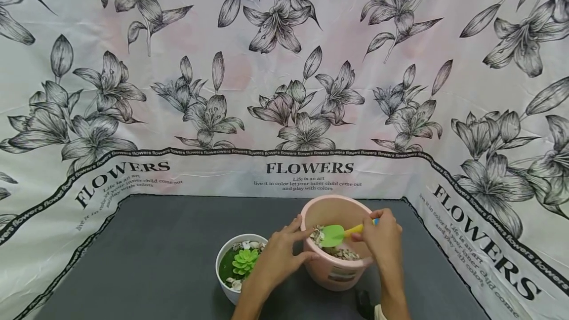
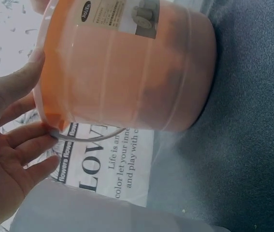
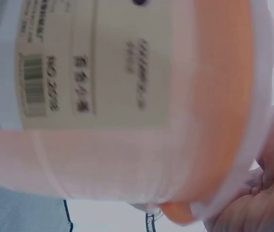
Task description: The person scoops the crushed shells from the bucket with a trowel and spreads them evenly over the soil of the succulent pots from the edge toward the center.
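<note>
A pink plastic bucket (image 1: 331, 273) stands upright with small stones at its bottom. My left hand (image 1: 277, 256) holds its rim at the left; in the left wrist view the thumb and fingers (image 2: 28, 140) meet the rim near the thin bucket handle (image 2: 86, 140). My right hand (image 1: 384, 241) grips a small toy shovel (image 1: 333, 236) with a green blade and yellow shaft. The blade is inside the bucket, with pale stones beside it. In the right wrist view, the bucket's labelled wall (image 3: 103, 159) fills most of the picture, hiding the shovel.
Left of the bucket stands a white pot (image 1: 219, 265) with a green succulent (image 1: 245, 261), green filling and pale stones, partly behind my left forearm. A dark object (image 1: 364, 305) lies near my right wrist. Flower-printed cloth (image 1: 306, 172) borders the dark grey table (image 1: 155, 260).
</note>
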The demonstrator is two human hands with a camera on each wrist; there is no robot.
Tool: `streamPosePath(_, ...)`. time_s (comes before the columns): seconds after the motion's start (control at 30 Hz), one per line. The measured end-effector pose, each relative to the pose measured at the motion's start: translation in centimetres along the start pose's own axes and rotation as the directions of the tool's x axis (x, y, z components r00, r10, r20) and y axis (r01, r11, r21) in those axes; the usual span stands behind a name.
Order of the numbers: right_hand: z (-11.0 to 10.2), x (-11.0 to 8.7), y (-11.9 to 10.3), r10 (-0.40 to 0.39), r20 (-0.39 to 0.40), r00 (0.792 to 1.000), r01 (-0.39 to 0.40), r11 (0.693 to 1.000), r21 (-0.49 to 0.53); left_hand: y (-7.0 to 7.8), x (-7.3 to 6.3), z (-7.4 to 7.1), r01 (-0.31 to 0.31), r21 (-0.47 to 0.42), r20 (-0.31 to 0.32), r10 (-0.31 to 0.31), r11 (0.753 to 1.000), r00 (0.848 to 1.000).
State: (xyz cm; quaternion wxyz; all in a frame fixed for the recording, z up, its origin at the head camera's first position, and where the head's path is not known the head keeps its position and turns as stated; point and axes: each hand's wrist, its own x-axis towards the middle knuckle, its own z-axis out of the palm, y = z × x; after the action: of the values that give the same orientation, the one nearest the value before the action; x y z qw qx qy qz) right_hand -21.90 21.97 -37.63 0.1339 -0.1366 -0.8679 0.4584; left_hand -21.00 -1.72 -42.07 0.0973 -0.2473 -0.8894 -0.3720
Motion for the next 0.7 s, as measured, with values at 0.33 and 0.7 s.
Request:
streamPosePath(0.33, -3.1, -1.0, 1.0, 0.058, 0.040, 0.997, -0.067, 0.962, 0.263, 0.1, 0.1, 0.1, 0.003, -0.021, -0.015, -0.003, 1.000, 1.000)
streamPosePath(0.7, -4.9, -0.9, 1.7, 0.110, -0.029, 0.994, -0.084, 0.880, 0.468, -0.1, 0.2, 0.2, 0.030, -0.036, -0.042, -0.032, 0.999, 0.999)
